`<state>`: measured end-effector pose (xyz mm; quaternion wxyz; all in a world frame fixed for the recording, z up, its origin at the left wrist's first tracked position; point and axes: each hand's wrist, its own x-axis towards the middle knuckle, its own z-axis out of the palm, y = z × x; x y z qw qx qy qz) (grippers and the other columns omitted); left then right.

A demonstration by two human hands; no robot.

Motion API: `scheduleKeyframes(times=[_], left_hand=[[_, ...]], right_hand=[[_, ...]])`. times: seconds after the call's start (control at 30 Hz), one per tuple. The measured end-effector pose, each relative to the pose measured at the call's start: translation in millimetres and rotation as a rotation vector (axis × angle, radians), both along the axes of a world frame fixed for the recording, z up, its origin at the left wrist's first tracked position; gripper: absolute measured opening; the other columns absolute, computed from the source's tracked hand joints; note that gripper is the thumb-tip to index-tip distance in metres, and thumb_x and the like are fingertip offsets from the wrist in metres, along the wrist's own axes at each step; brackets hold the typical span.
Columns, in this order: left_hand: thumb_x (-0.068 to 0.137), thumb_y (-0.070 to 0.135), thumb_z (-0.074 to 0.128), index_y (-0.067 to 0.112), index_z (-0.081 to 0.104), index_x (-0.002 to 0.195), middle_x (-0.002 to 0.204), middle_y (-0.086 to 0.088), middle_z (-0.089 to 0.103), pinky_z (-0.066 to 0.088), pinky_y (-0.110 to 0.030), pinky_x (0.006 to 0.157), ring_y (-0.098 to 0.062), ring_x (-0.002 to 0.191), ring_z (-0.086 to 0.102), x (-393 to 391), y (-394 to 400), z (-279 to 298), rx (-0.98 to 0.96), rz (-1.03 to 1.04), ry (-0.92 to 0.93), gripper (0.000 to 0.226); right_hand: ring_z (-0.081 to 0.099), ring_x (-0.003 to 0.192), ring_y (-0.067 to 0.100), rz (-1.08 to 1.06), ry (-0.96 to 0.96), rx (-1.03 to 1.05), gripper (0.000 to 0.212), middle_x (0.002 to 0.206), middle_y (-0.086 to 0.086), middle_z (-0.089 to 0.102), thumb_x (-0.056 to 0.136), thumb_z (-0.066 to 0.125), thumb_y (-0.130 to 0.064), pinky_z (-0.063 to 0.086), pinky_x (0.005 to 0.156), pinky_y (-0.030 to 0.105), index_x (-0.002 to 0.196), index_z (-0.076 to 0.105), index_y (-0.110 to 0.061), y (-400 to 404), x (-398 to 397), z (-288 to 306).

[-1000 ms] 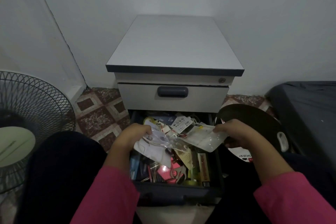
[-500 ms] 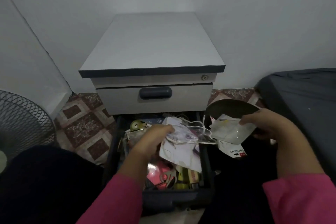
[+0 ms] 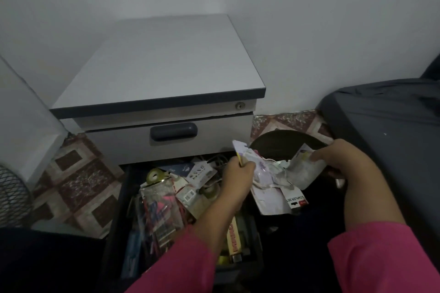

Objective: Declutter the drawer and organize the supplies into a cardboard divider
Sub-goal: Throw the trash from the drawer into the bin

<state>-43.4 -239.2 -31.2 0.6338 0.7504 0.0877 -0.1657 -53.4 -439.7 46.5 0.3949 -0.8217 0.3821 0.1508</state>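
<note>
The bottom drawer (image 3: 114, 219) of a grey cabinet (image 3: 157, 64) is pulled out towards me and crammed with supplies: tape rolls (image 3: 154, 176), packets of pens (image 3: 159, 211), tags and small boxes. My left hand (image 3: 238, 173) grips a bundle of clear plastic packets and cards (image 3: 266, 173) just past the drawer's right edge. My right hand (image 3: 338, 162) pinches a clear plastic pouch (image 3: 302, 171) beside that bundle. A stapler-set card (image 3: 296, 202) hangs below them. No cardboard divider is in view.
A dark round object (image 3: 281, 143) lies on the patterned tile floor (image 3: 78, 173) right of the cabinet. A dark mattress (image 3: 392, 121) fills the right side. A fan grille (image 3: 12, 195) stands at the left edge. White walls close the corner behind.
Both hands have carried the plastic packets to the right, out from over the drawer. The view has swung to the right, so the cabinet now sits further left.
</note>
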Motion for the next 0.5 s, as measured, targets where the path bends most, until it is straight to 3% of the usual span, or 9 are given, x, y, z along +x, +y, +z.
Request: scheduleKeyframes(times=[0.07,0.13,0.23,0.3,0.4,0.43,0.5], left_hand=[[0.090,0.031,0.055,0.012,0.059,0.105,0.106,-0.012,0.065,0.054,-0.047,0.085,-0.028,0.094,0.064,3.6,-19.5,0.6,0.041,-0.087,-0.008,0.025],[0.093,0.042,0.053,0.013,0.055,0.119,0.117,-0.002,0.060,0.051,-0.040,0.092,-0.023,0.106,0.059,4.4,-34.2,5.0,0.071,-0.253,0.016,0.039],[0.099,0.040,0.047,0.014,0.048,0.134,0.118,0.003,0.053,0.039,-0.024,0.086,-0.017,0.112,0.051,3.7,-40.2,6.0,0.105,-0.388,0.059,0.044],[0.098,0.036,0.049,0.012,0.046,0.136,0.127,-0.004,0.055,0.041,-0.026,0.085,-0.018,0.111,0.053,4.0,-33.7,-1.0,0.151,-0.384,0.032,0.045],[0.094,0.018,0.054,0.012,0.059,0.117,0.105,-0.009,0.064,0.049,-0.034,0.086,-0.020,0.094,0.061,0.7,-15.0,-15.3,0.116,-0.337,0.031,0.024],[0.094,0.011,0.053,0.013,0.061,0.104,0.094,-0.007,0.064,0.050,-0.030,0.081,-0.017,0.084,0.060,-1.0,-5.6,-19.5,0.064,-0.304,0.043,0.013],[0.095,0.003,0.050,0.013,0.059,0.091,0.083,-0.004,0.063,0.051,-0.023,0.071,-0.014,0.074,0.059,-5.1,13.1,-24.8,0.005,-0.224,0.047,0.014]], right_hand=[[0.056,0.072,0.027,0.008,-0.003,0.028,0.042,0.095,0.020,0.060,0.085,0.071,-0.018,0.047,0.057,0.032,0.116,0.055,0.006,2.0,1.6,-2.4],[0.060,0.087,0.033,0.007,-0.002,0.088,0.057,0.110,0.022,0.058,0.086,0.071,-0.027,0.052,0.062,0.038,0.127,0.048,0.005,7.0,2.5,-2.1],[0.052,0.116,0.041,0.084,0.040,0.040,0.074,0.136,0.025,0.046,0.089,0.066,-0.036,0.048,0.094,0.051,0.143,0.033,0.001,13.8,5.4,-0.7],[0.052,0.117,0.040,0.103,0.033,-0.004,0.069,0.135,0.025,0.048,0.090,0.064,-0.036,0.045,0.099,0.051,0.141,0.036,0.003,12.3,7.5,-2.7],[0.058,0.106,0.038,0.120,0.031,-0.037,0.055,0.119,0.022,0.058,0.091,0.063,-0.033,0.048,0.093,0.049,0.129,0.047,0.003,11.6,8.1,-7.5],[0.060,0.102,0.037,0.139,0.034,-0.056,0.050,0.114,0.021,0.061,0.091,0.063,-0.032,0.050,0.091,0.048,0.123,0.051,0.004,13.9,8.9,-9.0],[0.062,0.093,0.034,0.194,0.035,-0.097,0.044,0.103,0.020,0.063,0.090,0.064,-0.033,0.052,0.084,0.044,0.113,0.057,0.004,20.2,11.8,-11.7]])
